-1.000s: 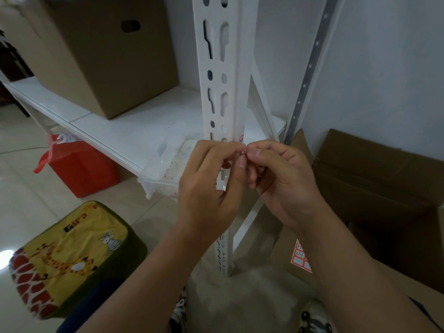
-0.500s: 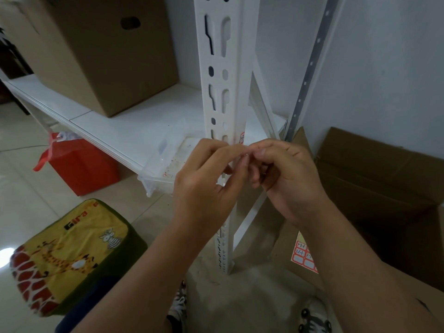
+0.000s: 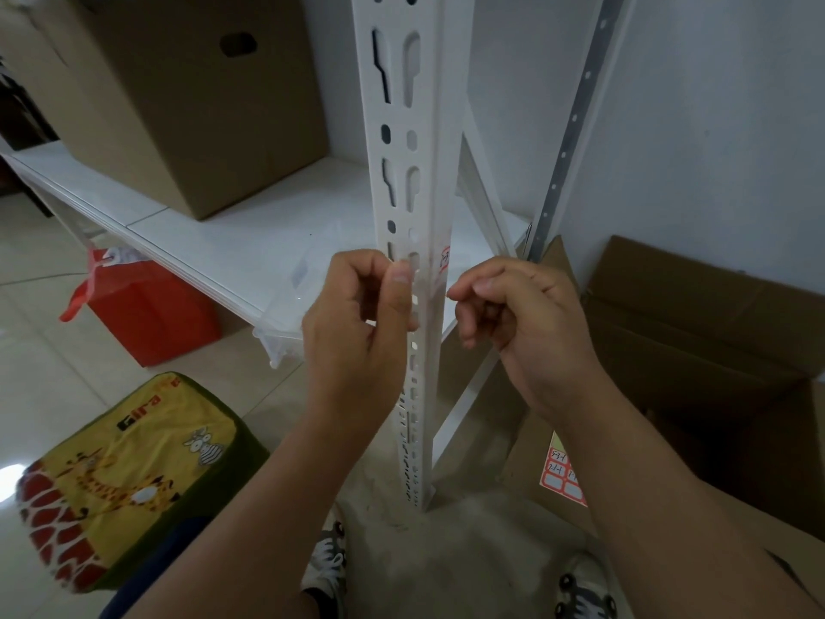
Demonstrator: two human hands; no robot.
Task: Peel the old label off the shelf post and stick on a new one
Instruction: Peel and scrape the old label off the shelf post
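The white slotted shelf post [image 3: 419,140] stands upright in the middle. A small red-bordered label [image 3: 444,261] with handwriting sits on the post's right edge, just above my hands. My left hand [image 3: 357,323] is in front of the post, thumb pressed against curled fingers; whether a scrap is pinched there is hidden. My right hand [image 3: 518,314] is to the right of the post, fingers curled, thumb tip against forefinger beside the post's edge, nothing visible in it. A sheet of red-bordered labels [image 3: 563,480] lies on the cardboard by my right forearm.
A white shelf board [image 3: 214,243] carries a large cardboard box [image 3: 187,96]. An open flattened box [image 3: 696,332] lies at right against the wall. A red bag [image 3: 152,310] and a giraffe-print stool [image 3: 120,480] stand at left. My shoes [image 3: 328,569] are below.
My hands, which met fingertip to fingertip in front of the post, have drawn apart, left and right. The label on the post's edge is now uncovered.
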